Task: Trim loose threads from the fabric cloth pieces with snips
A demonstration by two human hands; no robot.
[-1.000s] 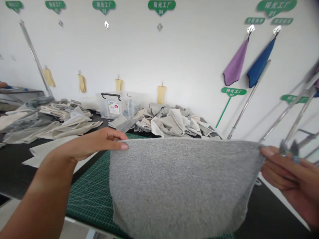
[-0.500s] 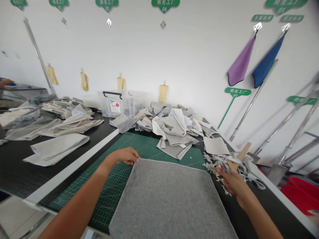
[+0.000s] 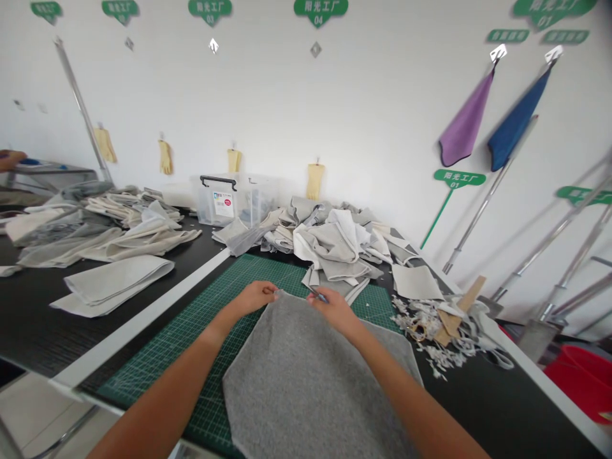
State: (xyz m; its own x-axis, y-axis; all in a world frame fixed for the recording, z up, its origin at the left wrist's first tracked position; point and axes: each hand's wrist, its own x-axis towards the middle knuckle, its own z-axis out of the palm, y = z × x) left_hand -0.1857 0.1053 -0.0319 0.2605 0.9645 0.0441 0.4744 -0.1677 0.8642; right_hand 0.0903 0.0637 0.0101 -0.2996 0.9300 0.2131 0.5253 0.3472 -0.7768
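A large grey cloth [image 3: 306,376] with a stitched edge lies over the green gridded cutting mat [image 3: 191,357] and hangs toward me. My left hand [image 3: 255,298] pinches its far left corner. Close by on the right, my right hand [image 3: 335,312] is at the cloth's far edge, its fingers closed around small thread snips [image 3: 317,294] with a bluish part. Their tips point up and left; whether the right fingers also grip the cloth is hard to make out.
Crumpled grey and white cloths [image 3: 335,239] lie behind the mat, beside a clear plastic box [image 3: 224,203]. On the right are thread scraps [image 3: 444,357] and a brown card piece [image 3: 466,303]. Folded cloths [image 3: 119,280] cover the left table. A red bucket [image 3: 581,382] stands lower right.
My right hand has moved left from beside the scraps to the cloth's far edge, near my left hand. The cloth's far edge has drawn up into a peak between the hands.
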